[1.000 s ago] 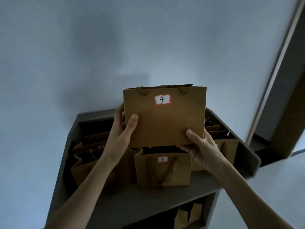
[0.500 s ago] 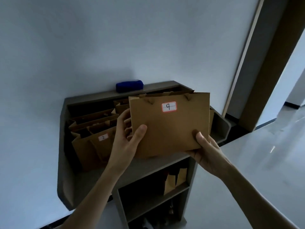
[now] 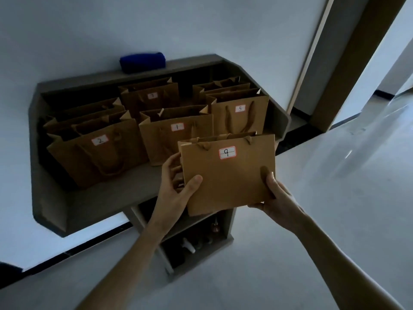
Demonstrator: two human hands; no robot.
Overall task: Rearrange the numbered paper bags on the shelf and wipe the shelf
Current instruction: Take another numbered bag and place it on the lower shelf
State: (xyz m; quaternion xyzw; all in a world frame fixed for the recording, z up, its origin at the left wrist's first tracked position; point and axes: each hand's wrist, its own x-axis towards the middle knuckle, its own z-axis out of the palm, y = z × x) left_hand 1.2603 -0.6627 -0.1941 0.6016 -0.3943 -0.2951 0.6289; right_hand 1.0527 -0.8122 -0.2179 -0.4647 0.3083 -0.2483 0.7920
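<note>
I hold a brown paper bag labelled 9 (image 3: 225,175) upright in front of the grey shelf (image 3: 107,198), clear of its front edge. My left hand (image 3: 174,189) grips the bag's left side, thumb on the front. My right hand (image 3: 277,195) grips its lower right corner. On the shelf stand more brown bags: bag 2 (image 3: 98,153) at the front left, bag 1 (image 3: 176,135) in the middle, bag 5 (image 3: 240,113) at the right, and another labelled bag (image 3: 152,97) behind. A blue cloth (image 3: 142,62) lies on the shelf's back ledge.
Further unlabelled-looking bags stand behind bag 2 and bag 5. Below the shelf is a narrow cabinet (image 3: 201,242) with small items on its lower shelves. A door frame (image 3: 348,63) rises at the right, with pale floor beyond.
Both hands carried bag 9 down and toward me, away from above the shelf. The view tilted down, so the shelf's bags and the blue cloth came into sight.
</note>
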